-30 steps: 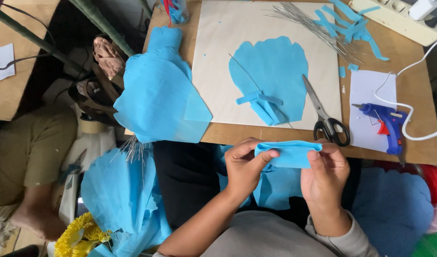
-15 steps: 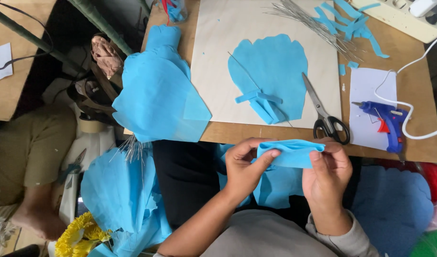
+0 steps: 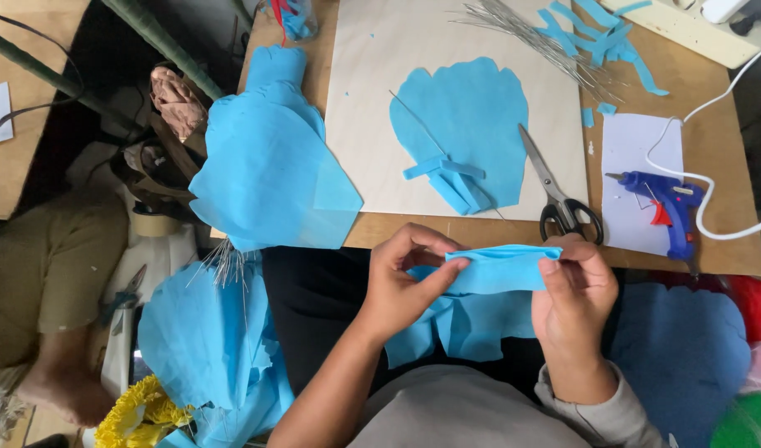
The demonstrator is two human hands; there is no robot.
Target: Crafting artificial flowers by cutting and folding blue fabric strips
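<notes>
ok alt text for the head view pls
Both hands, left hand and right hand, pinch a folded light blue fabric strip above the lap. Scissors and a blue glue gun lie on the wooden table.

A brown wooden table [image 3: 480, 236] carries a large cream sheet [image 3: 372, 99] with a scalloped blue cutout [image 3: 471, 116] and folded blue strips [image 3: 455, 178] on it. Black-handled scissors [image 3: 559, 195] lie across the sheet's right edge, thin wires [image 3: 530, 33] and blue scraps [image 3: 596, 33] above. A blue glue gun [image 3: 666, 203] rests on white paper [image 3: 637, 149] at right, and a pile of blue fabric [image 3: 264, 166] overhangs the left edge.
</notes>
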